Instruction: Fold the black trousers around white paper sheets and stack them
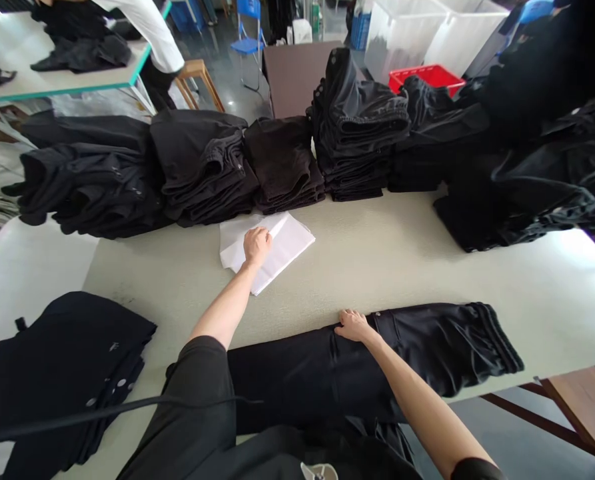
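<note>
A pair of black trousers [297, 367] lies lengthwise along the near side of the table, its elastic waistband at the right. My right hand [353, 325] rests on the upper edge of these trousers, fingers spread over the cloth. Further off, my left hand [257, 245] is on a stack of thin white paper sheets [282, 250], its fingers closed together at the top sheet. The fold of that sheet rises beside the fingers. Part of the trousers' left end is hidden behind my left sleeve.
Folded black garments stand in several piles [202, 167] along the table's far edge, with a taller heap [537, 173] at the right. Another folded pile [67, 367] sits at the near left. A dark cord [102, 415] crosses there. Beyond are a red basket [427, 77] and a person's white sleeve [152, 30].
</note>
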The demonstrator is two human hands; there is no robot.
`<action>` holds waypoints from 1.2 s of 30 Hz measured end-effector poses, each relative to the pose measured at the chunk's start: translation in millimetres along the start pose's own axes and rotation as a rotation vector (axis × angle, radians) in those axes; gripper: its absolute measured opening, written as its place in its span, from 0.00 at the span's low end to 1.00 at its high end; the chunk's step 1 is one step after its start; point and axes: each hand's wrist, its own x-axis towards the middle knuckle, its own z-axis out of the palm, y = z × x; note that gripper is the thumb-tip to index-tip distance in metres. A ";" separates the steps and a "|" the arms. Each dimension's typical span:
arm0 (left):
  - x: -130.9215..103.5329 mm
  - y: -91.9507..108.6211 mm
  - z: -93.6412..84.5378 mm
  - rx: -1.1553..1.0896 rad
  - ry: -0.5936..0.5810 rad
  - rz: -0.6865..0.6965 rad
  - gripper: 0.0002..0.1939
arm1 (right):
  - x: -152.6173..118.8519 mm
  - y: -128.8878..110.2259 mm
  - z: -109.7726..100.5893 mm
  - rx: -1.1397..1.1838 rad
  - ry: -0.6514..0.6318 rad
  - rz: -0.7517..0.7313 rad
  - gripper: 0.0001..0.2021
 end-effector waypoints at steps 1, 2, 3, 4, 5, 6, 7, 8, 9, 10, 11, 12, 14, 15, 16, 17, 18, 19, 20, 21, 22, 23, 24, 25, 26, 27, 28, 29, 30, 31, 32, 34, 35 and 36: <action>-1.7 2.2 -11.2 -0.034 0.048 -0.017 0.14 | 0.4 0.6 -1.1 0.008 -0.006 0.002 0.13; -5.8 4.6 -23.9 -0.066 0.089 -0.024 0.15 | 0.9 1.1 -2.9 0.024 -0.011 0.005 0.12; -11.9 6.9 -37.3 -0.093 0.121 -0.022 0.16 | 1.2 1.2 -5.2 0.058 -0.017 0.014 0.11; -19.6 9.2 -50.5 -0.114 0.142 -0.012 0.16 | 1.2 0.8 -8.0 0.102 -0.020 0.028 0.10; -28.1 11.3 -62.5 -0.127 0.156 0.006 0.15 | 0.7 -0.5 -11.1 0.149 -0.021 0.045 0.10; -37.0 13.3 -72.6 -0.131 0.156 0.033 0.14 | -0.6 -2.7 -14.1 0.191 -0.018 0.059 0.10; -45.7 15.2 -79.8 -0.125 0.141 0.069 0.13 | -2.8 -5.8 -16.9 0.224 -0.010 0.067 0.10; -54.0 17.2 -83.9 -0.109 0.111 0.109 0.12 | -6.2 -9.9 -19.1 0.242 0.004 0.066 0.10; -61.6 19.2 -84.7 -0.082 0.068 0.146 0.11 | -10.9 -14.4 -20.4 0.250 0.024 0.055 0.11; -68.4 21.1 -82.4 -0.049 0.018 0.180 0.10 | -16.9 -19.1 -20.7 0.252 0.048 0.037 0.12; -74.3 22.9 -77.6 -0.013 -0.033 0.206 0.10 | -24.1 -23.1 -19.7 0.255 0.073 0.019 0.12; -79.4 24.4 -70.9 0.023 -0.075 0.218 0.10 | -32.3 -25.9 -17.3 0.265 0.103 0.000 0.13; -86.5 25.7 -54.8 0.084 -0.113 0.182 0.14 | -50.6 -25.6 -7.7 0.331 0.168 -0.059 0.14; -88.3 25.3 -46.7 0.109 -0.111 0.132 0.17 | -60.1 -21.7 -0.5 0.391 0.196 -0.096 0.14; -89.1 24.0 -39.0 0.132 -0.106 0.072 0.19 | -69.5 -15.2 8.1 0.464 0.217 -0.131 0.14; -88.7 22.2 -32.0 0.155 -0.106 0.015 0.22 | -78.8 -6.4 18.1 0.546 0.233 -0.161 0.14; -87.3 20.0 -25.6 0.179 -0.116 -0.028 0.24 | -87.7 4.3 29.2 0.625 0.247 -0.176 0.14; -85.2 17.8 -19.8 0.202 -0.135 -0.052 0.26 | -96.4 16.5 41.2 0.693 0.260 -0.171 0.15; -82.4 15.8 -14.4 0.224 -0.158 -0.059 0.28 | -104.6 29.4 53.8 0.751 0.279 -0.149 0.15; -79.2 14.3 -9.1 0.242 -0.178 -0.057 0.30 | -112.3 42.2 66.8 0.795 0.304 -0.113 0.16; -75.7 13.5 -4.1 0.257 -0.190 -0.054 0.31 | -119.1 54.2 79.9 0.820 0.329 -0.066 0.16; -71.9 13.1 0.9 0.267 -0.194 -0.053 0.32 | -125.0 64.7 92.6 0.824 0.353 -0.018 0.17; -67.7 13.3 5.6 0.274 -0.189 -0.055 0.32 | -129.5 73.2 104.8 0.811 0.375 0.023 0.16; -63.0 13.9 10.1 0.278 -0.177 -0.059 0.32 | -132.6 79.3 116.0 0.785 0.390 0.052 0.16; -57.8 14.7 14.3 0.279 -0.164 -0.060 0.31 | -134.3 83.0 125.8 0.748 0.398 0.068 0.15; -52.1 15.5 18.0 0.278 -0.151 -0.057 0.31 | -134.5 84.6 134.0 0.705 0.401 0.073 0.14; -45.9 16.4 21.3 0.277 -0.142 -0.052 0.30 | -133.4 84.5 140.3 0.659 0.401 0.076 0.13; -39.4 17.2 24.0 0.275 -0.137 -0.048 0.29 | -131.6 83.4 144.9 0.613 0.399 0.084 0.12; -32.9 17.8 26.1 0.274 -0.136 -0.046 0.29 | -129.2 81.7 147.8 0.570 0.395 0.098 0.12; -26.4 18.2 27.7 0.273 -0.141 -0.047 0.28 | -126.8 80.1 149.3 0.535 0.389 0.117 0.11; -20.4 18.3 28.7 0.271 -0.149 -0.049 0.28 | -124.7 78.8 149.6 0.511 0.382 0.134 0.11; -10.4 17.9 29.1 0.258 -0.171 -0.043 0.25 | -122.2 77.7 148.5 0.495 0.359 0.147 0.10; -6.8 17.5 28.5 0.246 -0.181 -0.030 0.23 | -121.9 77.8 147.6 0.496 0.347 0.141 0.10; -4.1 17.1 27.3 0.232 -0.185 -0.012 0.21 | -122.2 78.2 146.7 0.498 0.336 0.133 0.10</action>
